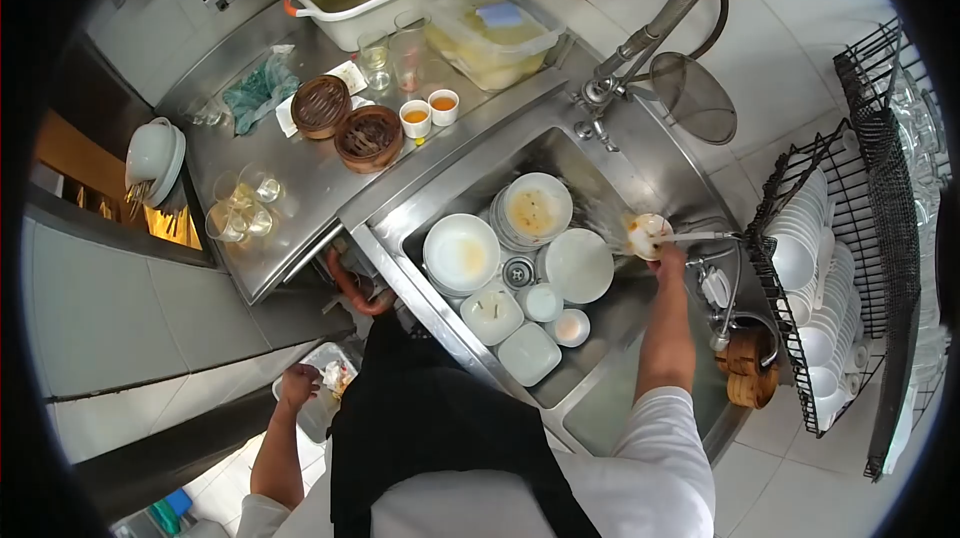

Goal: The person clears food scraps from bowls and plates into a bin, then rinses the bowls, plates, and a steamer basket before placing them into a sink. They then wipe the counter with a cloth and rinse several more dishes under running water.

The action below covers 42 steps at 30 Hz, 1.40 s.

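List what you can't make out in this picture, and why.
All in the head view:
- Right hand: finger placement, partly hidden by the small white dish it holds.
- Left hand: too small to tell whether it holds anything.
- Stacked bowls: the top one hides the insides of those below.
- Glasses: full number, cut off by the dark edge.

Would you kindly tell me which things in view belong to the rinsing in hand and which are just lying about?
In the job:
right hand, holding a small white dish
spout
sink
stacked dishes in it

Apparently just lying about:
two bamboo steamers on the counter
cups of orange liquid
tall glasses
crumpled green cloth or bag
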### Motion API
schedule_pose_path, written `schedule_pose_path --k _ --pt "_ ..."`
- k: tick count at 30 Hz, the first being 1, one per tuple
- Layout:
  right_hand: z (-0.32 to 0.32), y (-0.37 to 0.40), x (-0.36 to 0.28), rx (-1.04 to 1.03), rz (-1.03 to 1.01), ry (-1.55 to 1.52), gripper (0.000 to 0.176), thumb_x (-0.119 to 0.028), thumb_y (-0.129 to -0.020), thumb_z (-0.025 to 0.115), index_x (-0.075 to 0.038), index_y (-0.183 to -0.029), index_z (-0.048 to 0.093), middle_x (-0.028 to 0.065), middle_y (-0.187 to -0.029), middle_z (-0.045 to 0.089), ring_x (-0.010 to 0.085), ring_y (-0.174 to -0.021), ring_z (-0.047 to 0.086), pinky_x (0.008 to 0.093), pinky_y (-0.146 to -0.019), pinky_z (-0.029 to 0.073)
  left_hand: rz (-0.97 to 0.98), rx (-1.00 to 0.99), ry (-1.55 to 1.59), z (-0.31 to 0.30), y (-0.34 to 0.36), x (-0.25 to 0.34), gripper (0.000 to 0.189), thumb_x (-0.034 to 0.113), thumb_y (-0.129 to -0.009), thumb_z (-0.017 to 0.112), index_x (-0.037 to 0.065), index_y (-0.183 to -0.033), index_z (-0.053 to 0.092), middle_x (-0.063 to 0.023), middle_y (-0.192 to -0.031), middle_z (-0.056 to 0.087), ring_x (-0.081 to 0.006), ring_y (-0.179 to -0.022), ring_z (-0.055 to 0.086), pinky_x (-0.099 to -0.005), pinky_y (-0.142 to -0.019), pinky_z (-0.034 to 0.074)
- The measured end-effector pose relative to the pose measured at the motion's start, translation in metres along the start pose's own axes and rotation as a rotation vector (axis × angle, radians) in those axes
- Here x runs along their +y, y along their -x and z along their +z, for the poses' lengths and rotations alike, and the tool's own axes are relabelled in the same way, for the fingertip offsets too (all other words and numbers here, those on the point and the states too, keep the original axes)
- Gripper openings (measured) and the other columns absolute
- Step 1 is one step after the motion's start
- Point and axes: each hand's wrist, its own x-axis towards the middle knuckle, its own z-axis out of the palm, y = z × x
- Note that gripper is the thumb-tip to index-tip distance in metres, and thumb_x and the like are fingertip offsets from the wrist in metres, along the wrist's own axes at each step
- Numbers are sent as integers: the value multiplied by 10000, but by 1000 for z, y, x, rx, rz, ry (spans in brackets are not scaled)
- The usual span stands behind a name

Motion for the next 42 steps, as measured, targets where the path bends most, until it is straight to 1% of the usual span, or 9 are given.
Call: schedule_pose_path --k 11,20,25,27,29,31,33,37,42 --pt "-9 14 5 -171 214 142 174 -141 -804 509 -7 -908 550 93 -713 594 170 -533 579 294 -454 511 -151 19 -8 -29 14 -77 200 164 -780 520 -17 -845 574 -104 -741 576 -209 -558 594 -310 -436 482" --pt "20 -22 27 -228 206 -390 231 -12 -782 487 7 -1012 484 133 -865 572 245 -682 595 353 -531 539 -85 -12 6 -18 14 -35 167 134 -790 486 -1 -844 568 -94 -705 573 -181 -536 591 -287 -436 477" --pt "22 -26 21 -57 -72 -465 273 -47 -782 508 31 -1042 475 173 -903 578 315 -741 608 450 -567 529 4 57 25 -15 3 -24 150 110 -787 477 15 -841 581 -77 -723 585 -163 -540 588 -270 -438 464" --pt "28 -5 7 111 -264 -228 283 -81 -780 521 51 -1030 497 219 -958 577 343 -734 617 454 -533 521 -4 30 72 -13 7 -25 153 110 -785 477 20 -832 591 -76 -728 588 -160 -540 583 -267 -434 459" --pt "16 -29 11 30 -186 537 286 -96 -779 517 80 -1003 509 258 -967 573 360 -646 619 438 -488 518 -28 48 127 -13 9 -37 147 109 -789 491 17 -833 597 -75 -728 588 -159 -541 577 -270 -428 457" --pt "25 -22 20 -66 -221 799 278 -99 -768 519 107 -955 516 256 -861 587 352 -522 599 402 -424 508 -74 39 77 -10 4 -57 143 118 -790 522 13 -851 596 -74 -717 589 -165 -531 571 -276 -424 457" --pt "55 34 17 -63 -266 614 278 -110 -761 528 115 -925 528 217 -790 592 319 -518 603 368 -403 505 -75 28 115 -12 0 -78 172 163 -788 567 -2 -825 599 -91 -686 585 -176 -511 562 -290 -426 465" --pt "129 54 21 -461 -111 212 262 -176 -778 566 15 -956 542 121 -801 569 219 -559 571 318 -404 501 -223 -6 34 -13 1 -95 206 188 -785 588 -17 -765 598 -107 -656 580 -188 -493 559 -306 -437 482" --pt "267 76 -87 -706 -173 30 260 -210 -807 582 -6 -966 551 84 -818 588 181 -624 589 269 -467 515 -245 14 28 -26 -10 -89 202 172 -788 584 -27 -760 595 -108 -647 578 -186 -497 568 -295 -445 488"
